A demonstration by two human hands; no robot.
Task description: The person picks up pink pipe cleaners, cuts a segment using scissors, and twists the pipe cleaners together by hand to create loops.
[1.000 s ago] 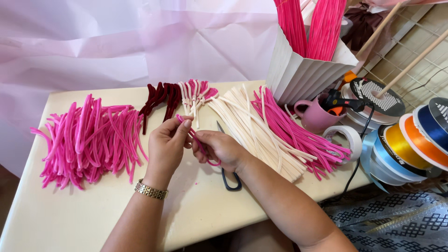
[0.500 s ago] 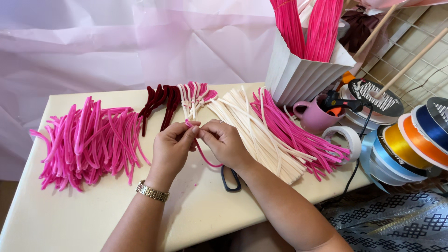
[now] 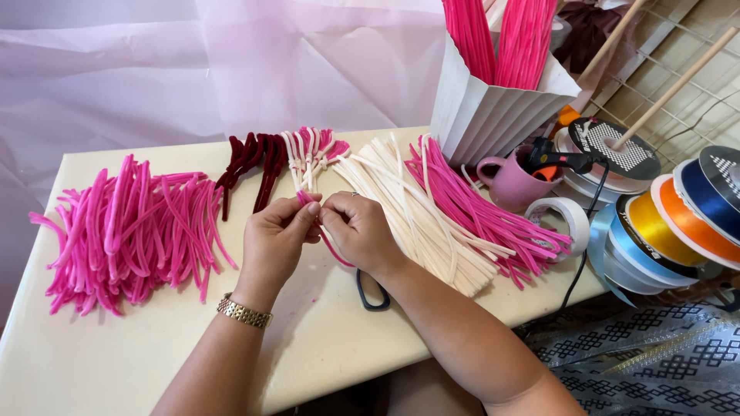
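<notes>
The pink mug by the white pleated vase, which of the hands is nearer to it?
Right. The right hand sits on the mug's side of the table, across the cream and pink stems from it. The left hand is beyond the right, farther from the mug.

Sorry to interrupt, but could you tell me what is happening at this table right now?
A person is working a pink pipe cleaner between both hands: the left hand and the right hand meet at its upper end, each with a pinching grip. A big heap of bright pink pipe cleaners lies to the left; cream pipe cleaners fan out to the right. Scissors lie partly hidden under the right wrist.
</notes>
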